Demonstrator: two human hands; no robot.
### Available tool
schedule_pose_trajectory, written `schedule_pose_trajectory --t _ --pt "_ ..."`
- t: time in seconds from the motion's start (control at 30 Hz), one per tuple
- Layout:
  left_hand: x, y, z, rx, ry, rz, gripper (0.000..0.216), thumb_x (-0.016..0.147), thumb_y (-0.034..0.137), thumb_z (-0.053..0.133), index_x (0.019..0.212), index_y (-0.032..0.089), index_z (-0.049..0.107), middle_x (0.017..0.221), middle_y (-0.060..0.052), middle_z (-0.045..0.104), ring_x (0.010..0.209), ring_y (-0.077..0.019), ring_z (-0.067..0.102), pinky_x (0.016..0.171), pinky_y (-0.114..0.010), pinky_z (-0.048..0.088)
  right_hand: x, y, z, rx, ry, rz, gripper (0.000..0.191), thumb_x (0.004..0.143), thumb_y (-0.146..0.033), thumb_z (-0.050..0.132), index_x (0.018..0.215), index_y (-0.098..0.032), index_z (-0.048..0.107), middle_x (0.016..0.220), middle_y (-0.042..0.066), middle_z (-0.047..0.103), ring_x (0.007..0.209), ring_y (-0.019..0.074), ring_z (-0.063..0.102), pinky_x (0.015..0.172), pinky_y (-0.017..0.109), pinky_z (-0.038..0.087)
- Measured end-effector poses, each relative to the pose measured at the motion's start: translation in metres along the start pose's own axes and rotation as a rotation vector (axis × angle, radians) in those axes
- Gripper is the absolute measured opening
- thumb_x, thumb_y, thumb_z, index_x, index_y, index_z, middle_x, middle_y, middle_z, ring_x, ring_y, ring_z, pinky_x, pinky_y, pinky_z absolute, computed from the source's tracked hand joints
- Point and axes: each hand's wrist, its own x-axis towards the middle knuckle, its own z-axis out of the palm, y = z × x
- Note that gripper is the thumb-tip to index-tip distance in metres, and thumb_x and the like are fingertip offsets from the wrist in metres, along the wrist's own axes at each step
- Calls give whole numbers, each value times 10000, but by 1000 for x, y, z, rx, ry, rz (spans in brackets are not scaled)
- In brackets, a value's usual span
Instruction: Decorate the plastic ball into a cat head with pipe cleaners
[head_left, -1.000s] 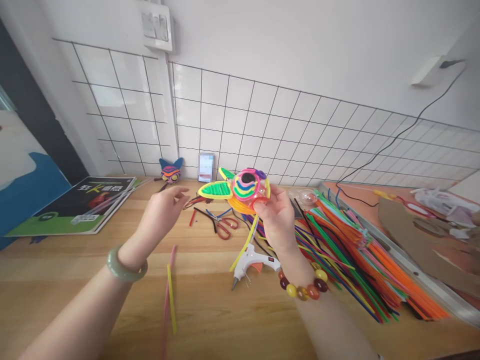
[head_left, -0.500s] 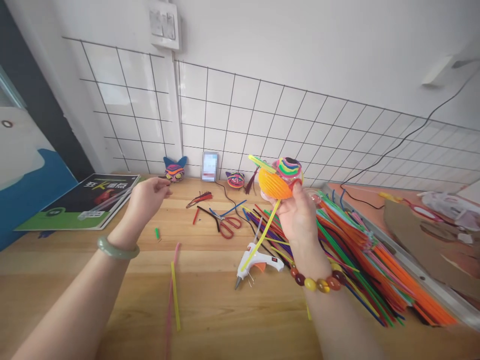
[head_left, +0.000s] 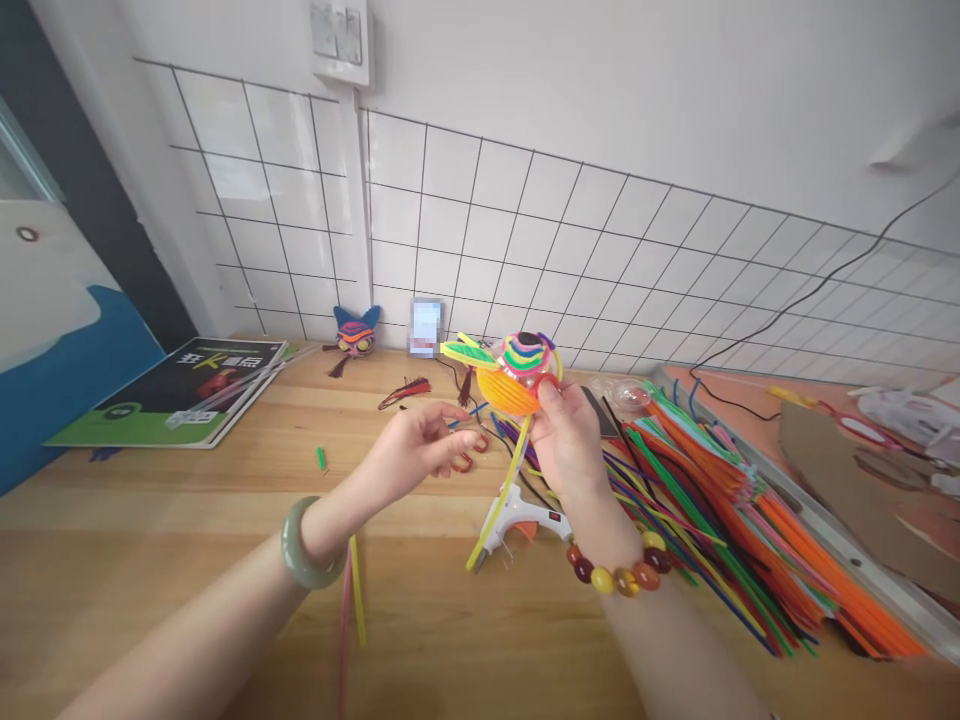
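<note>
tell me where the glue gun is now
In the head view, the glue gun lies on the table right of centre, below the right hand, with a yellow pipe cleaner crossing in front.

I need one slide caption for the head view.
Right hand holding a colourful craft piece above a wooden table, left hand nearby.

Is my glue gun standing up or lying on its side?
On its side: the glue gun lies along the table, its handle and orange trigger showing in profile from above.
</note>
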Motion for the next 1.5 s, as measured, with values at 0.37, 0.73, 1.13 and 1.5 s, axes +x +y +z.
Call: schedule_pose_trajectory --t 0.37,0.73,1.13,1.5 --pt "8 1 -51 748 409 0 357 952 389 464 752 190 683 608 -49 662 562 -209 616 580 -308 452 1 -7 1 69 96 33 377 746 -487 808 974 -235 642 1085 59 757 1022 247 719 862 447 611" --pt "6 3 -56 1203 391 289 339 952 484 545 825 187 646 850 -95 665 863 -255 636 793 -352 489 1 5 -1 75 -9 94 321 902 -561 624 1060 -285 673 1161 27 738 1108 244 693 890 456 623" --pt "-2 -4 -14 950 294 647 461 1029 434 382 623 223 438 626 -44 537 606 -191 470 590 -313 340 -21 1 27 92 -145 190 327 854 -537 693 986 -238 688 985 47 773 838 236 737 726 394 627" --pt "-3 -2 -13 740 445 583 132 990 301 507 902 203 506 829 -28 609 735 -175 566 678 -296 448 -32 -2 39 210 -85 332 269 803 -470 774 906 -232 703 940 21 759 829 191 697 708 320 561"
